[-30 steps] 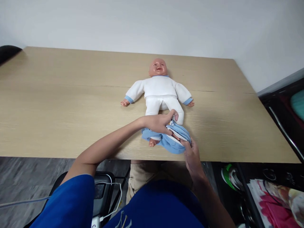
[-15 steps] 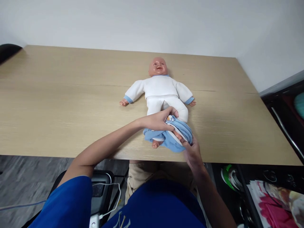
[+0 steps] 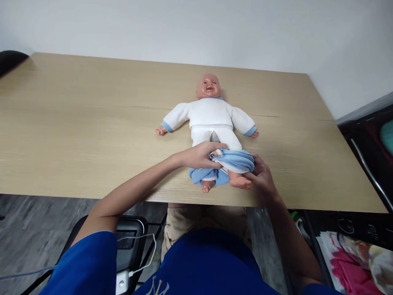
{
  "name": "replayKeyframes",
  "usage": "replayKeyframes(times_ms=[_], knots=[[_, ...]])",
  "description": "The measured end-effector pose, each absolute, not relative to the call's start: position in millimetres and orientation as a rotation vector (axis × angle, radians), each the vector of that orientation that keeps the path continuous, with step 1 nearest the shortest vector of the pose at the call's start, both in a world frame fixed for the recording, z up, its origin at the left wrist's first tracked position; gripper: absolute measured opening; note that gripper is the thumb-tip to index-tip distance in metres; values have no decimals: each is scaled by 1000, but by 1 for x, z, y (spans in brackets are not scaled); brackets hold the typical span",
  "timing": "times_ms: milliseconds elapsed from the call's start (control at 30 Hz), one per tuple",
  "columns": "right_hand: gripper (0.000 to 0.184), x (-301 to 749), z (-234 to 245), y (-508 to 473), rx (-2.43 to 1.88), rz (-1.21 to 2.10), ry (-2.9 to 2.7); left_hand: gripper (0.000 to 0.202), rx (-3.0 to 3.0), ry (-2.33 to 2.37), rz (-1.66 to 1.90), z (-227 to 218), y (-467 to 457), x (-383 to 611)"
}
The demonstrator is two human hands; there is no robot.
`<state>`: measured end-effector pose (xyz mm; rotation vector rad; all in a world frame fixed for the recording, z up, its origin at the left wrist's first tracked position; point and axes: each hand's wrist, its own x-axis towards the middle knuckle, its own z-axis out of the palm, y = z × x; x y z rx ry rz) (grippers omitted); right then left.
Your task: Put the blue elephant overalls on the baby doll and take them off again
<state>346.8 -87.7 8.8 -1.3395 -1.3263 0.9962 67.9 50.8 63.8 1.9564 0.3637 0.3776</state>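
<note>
**While both hands hold the blue garment [image 3: 236, 159] at the doll's [image 3: 210, 116] legs**

Since the doll lies face up on the surface [image 3: 76, 123], head toward 12 o'clock and bare feet near the 6 o'clock edge, the garment sits bunched around its lower legs. The left hand [image 3: 201, 155] has its grip closed on the band at 9 o'clock, and the right hand [image 3: 260, 176] pinches it at 3 o'clock. This step likely goes best with both sides kept level, the band stretched wide, and the doll not dragged.
</note>
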Motion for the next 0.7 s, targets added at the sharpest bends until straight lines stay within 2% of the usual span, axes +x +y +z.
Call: replayKeyframes(times_ms=[67,200,267,367,467,567,633,700], knots=[[49,361,22,-82,-1358,1010,-1534,37,1992,376,386,63,49,67],[48,376,49,-73,-1397,889,-1921,65,2109,495,392,64,38,58],[44,378,59,-69,-1358,846,-2014,76,2192,555,433,65,31,47],[33,376,66,-63,-1272,823,-2048,82,2291,659,523,63,22,25],[30,374,64,-52,-1207,846,-2003,80,2291,749,544,58,17,4],[39,370,52,-33,-1186,956,-1866,77,2245,774,542,51,13,-9],[49,366,40,-19,-1199,1048,-1729,69,2213,768,537,46,12,-12],[59,362,27,-8,-1225,1087,-1608,53,2175,766,557,42,12,-12]])
